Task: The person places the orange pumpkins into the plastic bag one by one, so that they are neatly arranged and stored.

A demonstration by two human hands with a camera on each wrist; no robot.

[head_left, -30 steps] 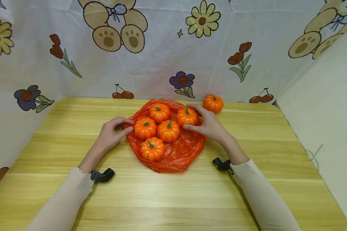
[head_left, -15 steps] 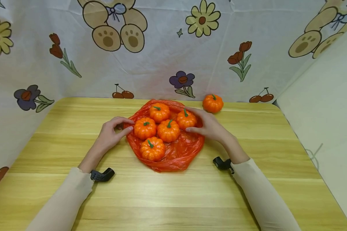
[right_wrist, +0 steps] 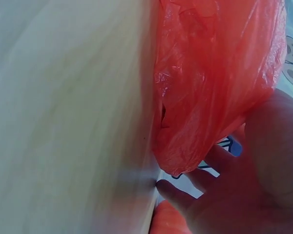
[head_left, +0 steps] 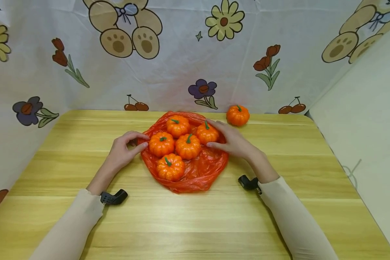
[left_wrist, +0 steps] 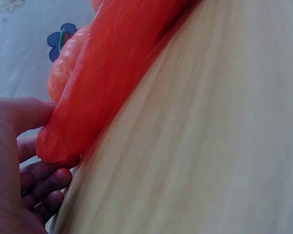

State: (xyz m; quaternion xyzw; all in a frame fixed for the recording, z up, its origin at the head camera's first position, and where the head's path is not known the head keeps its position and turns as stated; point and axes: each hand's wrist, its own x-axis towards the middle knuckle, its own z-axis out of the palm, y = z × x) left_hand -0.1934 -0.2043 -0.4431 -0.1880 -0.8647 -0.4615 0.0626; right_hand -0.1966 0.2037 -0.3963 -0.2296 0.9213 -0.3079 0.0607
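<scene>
In the head view, a crumpled red plastic bag [head_left: 198, 180] lies spread open on the table, several small orange pumpkins with green stems inside it. My left hand [head_left: 122, 148] pinches the bag's left rim; the left wrist view shows the thumb over the folded edge of the bag [left_wrist: 102, 83] and fingers below. At the right rim, my right hand [head_left: 232, 140] curves round the rightmost pumpkin [head_left: 207, 133], thumb at its front and index finger behind. In the right wrist view, the other fingers lie outside the bag [right_wrist: 200, 87], which hides that pumpkin.
One more orange pumpkin [head_left: 238, 115] stands at the table's back edge, behind my right hand. A patterned cloth [head_left: 169, 72] hangs behind the wooden table [head_left: 169, 224]. A white wall [head_left: 370, 119] flanks it on the right.
My right hand has lowered the rightmost pumpkin slightly into the bag, then stayed around it. The left hand keeps its place at the left rim. The head view has shifted slightly.
</scene>
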